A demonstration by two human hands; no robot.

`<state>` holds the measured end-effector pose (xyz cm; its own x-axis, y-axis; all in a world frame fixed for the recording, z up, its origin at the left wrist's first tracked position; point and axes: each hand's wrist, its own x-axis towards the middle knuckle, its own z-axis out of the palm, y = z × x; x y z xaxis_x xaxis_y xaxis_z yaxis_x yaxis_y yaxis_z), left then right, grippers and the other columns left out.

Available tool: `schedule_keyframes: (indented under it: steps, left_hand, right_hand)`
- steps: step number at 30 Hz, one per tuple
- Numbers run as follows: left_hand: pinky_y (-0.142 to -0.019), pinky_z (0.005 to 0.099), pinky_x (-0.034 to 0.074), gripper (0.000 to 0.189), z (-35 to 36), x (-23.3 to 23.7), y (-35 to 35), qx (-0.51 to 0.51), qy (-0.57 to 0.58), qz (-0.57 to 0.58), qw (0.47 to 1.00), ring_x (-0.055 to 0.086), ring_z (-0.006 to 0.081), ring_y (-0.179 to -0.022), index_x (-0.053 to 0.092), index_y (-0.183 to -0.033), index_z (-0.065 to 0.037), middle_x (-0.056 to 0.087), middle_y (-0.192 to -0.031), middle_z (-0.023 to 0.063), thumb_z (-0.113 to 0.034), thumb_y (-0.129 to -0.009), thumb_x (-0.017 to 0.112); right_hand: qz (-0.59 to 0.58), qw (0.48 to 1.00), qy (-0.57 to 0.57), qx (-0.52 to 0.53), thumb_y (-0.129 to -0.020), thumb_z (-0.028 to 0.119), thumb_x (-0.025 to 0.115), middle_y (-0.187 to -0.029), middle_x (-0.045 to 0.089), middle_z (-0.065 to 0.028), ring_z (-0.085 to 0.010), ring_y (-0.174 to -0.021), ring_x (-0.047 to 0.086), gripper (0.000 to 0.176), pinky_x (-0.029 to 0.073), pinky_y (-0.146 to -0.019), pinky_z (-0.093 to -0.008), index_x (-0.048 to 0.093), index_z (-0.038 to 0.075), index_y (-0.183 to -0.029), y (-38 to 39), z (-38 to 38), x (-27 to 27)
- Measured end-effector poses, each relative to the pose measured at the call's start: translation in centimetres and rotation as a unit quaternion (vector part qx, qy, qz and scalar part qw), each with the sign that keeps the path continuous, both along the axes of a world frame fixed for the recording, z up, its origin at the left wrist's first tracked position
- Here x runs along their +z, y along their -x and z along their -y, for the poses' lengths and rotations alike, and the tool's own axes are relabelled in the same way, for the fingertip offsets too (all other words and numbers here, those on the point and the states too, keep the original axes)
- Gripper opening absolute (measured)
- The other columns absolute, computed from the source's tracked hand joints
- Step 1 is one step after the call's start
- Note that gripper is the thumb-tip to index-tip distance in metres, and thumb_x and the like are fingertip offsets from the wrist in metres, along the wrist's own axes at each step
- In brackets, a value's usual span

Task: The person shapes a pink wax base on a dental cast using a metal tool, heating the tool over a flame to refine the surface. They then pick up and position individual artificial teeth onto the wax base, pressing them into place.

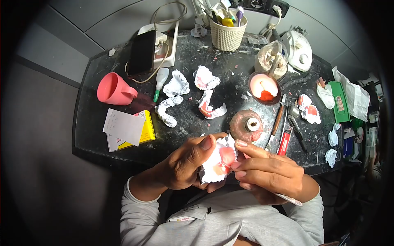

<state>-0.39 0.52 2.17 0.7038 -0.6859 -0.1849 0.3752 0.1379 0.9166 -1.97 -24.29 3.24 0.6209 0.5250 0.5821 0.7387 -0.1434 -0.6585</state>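
In the head view my left hand (184,162) is closed around a white plaster dental cast (211,170), its thumb along the upper edge. Pink wax (227,156) covers the middle of the cast. My right hand (275,174) is at the cast's right side, fingertips against or very close to it. A thin tool (290,199) with a flat, pale end sticks out below that hand, gripped in its fingers; its working end is hidden. Just beyond the hands stands a wax-smeared round burner (246,125) with a white wick holder; I cannot make out a flame.
A pan of melted pink wax (264,88) stands beyond the burner. More casts (176,84) lie mid-table, others (310,110) at right. A wooden-handled knife (277,123) and red lighter (284,141) lie right. A pink mug (117,89), phone (141,53) and yellow box (147,129) are left.
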Motion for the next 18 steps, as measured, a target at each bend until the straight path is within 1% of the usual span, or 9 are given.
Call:
schedule_keyframes:
  steps: [4,7,9,10,12,13,15,16,18]
  left_hand:
    - [-0.047,0.0219,0.043,0.070,-0.1,0.0,-0.1,0.007,-0.001,-0.006,1.000,0.059,0.0089,-0.055,0.056,-0.121,0.005,0.065,-0.071,0.0061,-0.059,-0.109,0.029]
    - [-0.049,0.0220,0.045,0.070,-0.2,0.0,-0.3,-0.012,0.010,-0.016,1.000,0.060,0.0094,-0.056,0.054,-0.128,0.006,0.066,-0.075,0.0071,-0.057,-0.110,0.031]
    - [-0.052,0.0231,0.048,0.068,-0.1,-0.3,-0.1,0.012,-0.009,-0.015,1.000,0.060,0.0092,-0.057,0.048,-0.137,0.009,0.066,-0.078,0.0072,-0.053,-0.110,0.034]
    - [-0.052,0.0231,0.048,0.068,-0.1,-0.5,0.1,0.012,-0.010,-0.015,1.000,0.060,0.0092,-0.057,0.048,-0.137,0.009,0.066,-0.078,0.0072,-0.053,-0.110,0.034]
    - [-0.054,0.0238,0.049,0.067,-0.1,-1.4,0.5,0.054,-0.009,0.080,0.995,0.060,0.0091,-0.058,0.041,-0.143,0.013,0.067,-0.081,0.0082,-0.046,-0.111,0.038]
    - [-0.054,0.0238,0.049,0.067,0.0,-2.4,0.8,0.054,-0.009,0.080,0.995,0.060,0.0091,-0.058,0.041,-0.143,0.013,0.067,-0.081,0.0082,-0.046,-0.111,0.038]
    - [-0.060,0.0251,0.052,0.062,0.1,-3.8,1.3,0.122,-0.085,0.247,0.958,0.061,0.0088,-0.062,0.038,-0.144,0.017,0.067,-0.084,0.0097,-0.037,-0.112,0.039]
    - [-0.061,0.0255,0.052,0.061,0.0,-4.4,1.4,0.147,-0.117,0.310,0.932,0.062,0.0095,-0.064,0.040,-0.142,0.016,0.067,-0.084,0.0098,-0.038,-0.112,0.039]
    - [-0.065,0.0265,0.052,0.060,0.1,-3.9,1.2,0.158,-0.143,0.330,0.920,0.063,0.0109,-0.067,0.043,-0.139,0.015,0.068,-0.085,0.0101,-0.039,-0.113,0.038]
  right_hand:
    - [0.004,1.000,-0.003,-0.006,-0.081,-0.002,0.083,-0.108,0.074,-0.0166,-0.0390,-0.113,0.072,0.032,0.060,-0.066,-0.0303,0.074,-0.002,-0.112,0.0,-0.2,-0.2]
    - [0.015,1.000,0.007,-0.009,-0.080,-0.002,0.084,-0.108,0.074,-0.0165,-0.0389,-0.112,0.072,0.033,0.061,-0.068,-0.0312,0.073,-0.002,-0.111,-0.1,0.0,0.1]
    - [0.024,0.999,0.024,0.003,-0.080,-0.002,0.084,-0.107,0.074,-0.0164,-0.0388,-0.112,0.072,0.034,0.061,-0.069,-0.0317,0.073,-0.002,-0.111,-0.2,0.0,0.1]
    - [0.021,1.000,0.010,-0.008,-0.079,-0.002,0.084,-0.107,0.074,-0.0162,-0.0387,-0.112,0.072,0.033,0.062,-0.071,-0.0325,0.073,-0.003,-0.111,-0.2,-0.2,0.0]
    - [0.018,1.000,-0.004,-0.019,-0.079,-0.002,0.085,-0.106,0.074,-0.0161,-0.0386,-0.113,0.072,0.033,0.062,-0.072,-0.0333,0.073,-0.003,-0.110,-0.2,-0.2,-0.1]
    - [0.022,1.000,0.003,-0.007,-0.078,-0.002,0.085,-0.106,0.074,-0.0161,-0.0387,-0.113,0.072,0.033,0.063,-0.074,-0.0339,0.073,-0.003,-0.110,-0.3,-0.1,0.0]
    - [0.026,1.000,0.011,0.005,-0.078,-0.003,0.085,-0.105,0.074,-0.0162,-0.0387,-0.113,0.072,0.033,0.063,-0.075,-0.0345,0.073,-0.004,-0.110,-0.3,-0.1,0.1]
    - [0.017,1.000,0.012,-0.005,-0.078,-0.003,0.084,-0.105,0.074,-0.0166,-0.0390,-0.113,0.071,0.033,0.063,-0.078,-0.0363,0.073,-0.004,-0.109,-0.2,-0.2,0.2]
    - [0.009,1.000,0.015,-0.016,-0.078,-0.003,0.084,-0.104,0.074,-0.0170,-0.0393,-0.113,0.071,0.032,0.063,-0.080,-0.0382,0.073,-0.004,-0.108,-0.2,-0.3,0.3]
